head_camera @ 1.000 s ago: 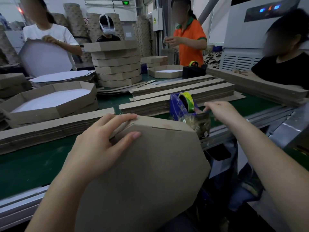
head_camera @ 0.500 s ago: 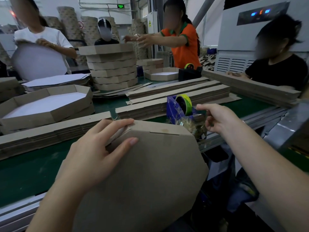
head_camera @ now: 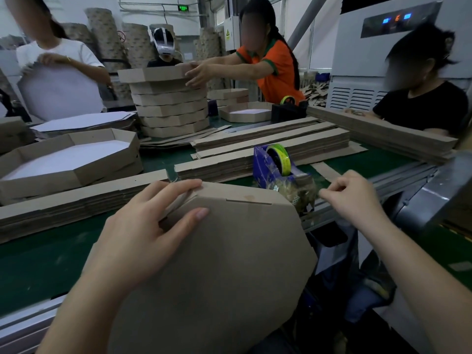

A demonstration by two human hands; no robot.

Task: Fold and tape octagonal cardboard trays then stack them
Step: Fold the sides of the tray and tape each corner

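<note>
A brown octagonal cardboard tray (head_camera: 229,264) stands tilted on edge in front of me, its underside facing the camera. My left hand (head_camera: 143,226) grips its upper left corner, fingers over the folded rim and thumb on the face. My right hand (head_camera: 350,198) pinches the end of a clear tape strip just right of the blue tape dispenser (head_camera: 275,167), which carries a green-yellow roll. A folded tray (head_camera: 69,159) with a white liner sits at the left. A tall stack of finished trays (head_camera: 171,106) stands further back.
Piles of flat cardboard strips (head_camera: 270,146) lie across the green belt (head_camera: 38,261). Another strip pile (head_camera: 76,198) lies by my left hand. Three people work opposite; one in orange holds the stack's top tray. A second dispenser (head_camera: 288,108) and a grey machine (head_camera: 398,60) stand behind.
My right hand has drawn back from the dispenser toward me, pulling tape out. The person in orange has reached over and set hands on the stack's top tray. My left hand stays put.
</note>
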